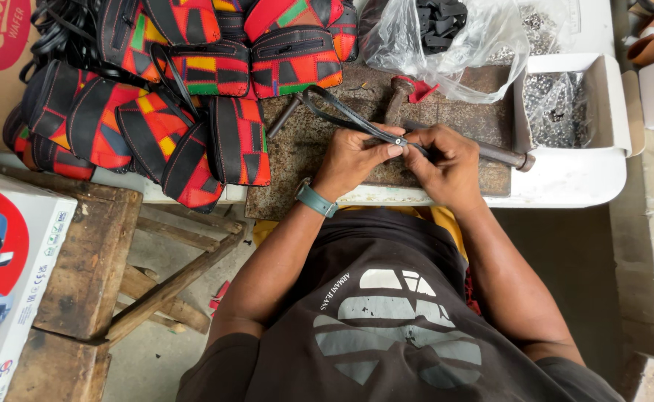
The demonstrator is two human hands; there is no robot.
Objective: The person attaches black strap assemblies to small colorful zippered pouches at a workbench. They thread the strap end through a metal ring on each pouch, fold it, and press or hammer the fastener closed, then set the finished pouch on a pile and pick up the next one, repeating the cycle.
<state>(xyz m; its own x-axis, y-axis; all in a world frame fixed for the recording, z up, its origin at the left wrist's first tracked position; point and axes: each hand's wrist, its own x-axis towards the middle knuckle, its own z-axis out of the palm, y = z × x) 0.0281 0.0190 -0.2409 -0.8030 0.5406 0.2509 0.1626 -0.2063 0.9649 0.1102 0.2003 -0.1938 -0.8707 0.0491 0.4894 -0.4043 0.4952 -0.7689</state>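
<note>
Strap first: one thin dark strap lies across the stone slab and runs up to the two hands. Both hands meet in the middle of the slab. The left hand pinches the strap end between thumb and fingers, and the right hand pinches it too, just beside the left. A small shiny rivet sits on the strap right where the fingertips touch. So both hands are closed on the strap, not loose.

One watch with a grey-green band is on the left wrist.

One hammer with a wooden handle rests on the slab just behind the hands. One long metal rod lies under the right hand and sticks out to the side.

Many small bags in red, black, yellow and green are piled at the top left (too many and too stacked to count well, more than ten). One clear plastic bag holds dark pieces. One white box holds lots of tiny shiny metal bits.

One wooden stool stands lower left, and one white cardboard box with a blue and red picture is beside it.
</note>
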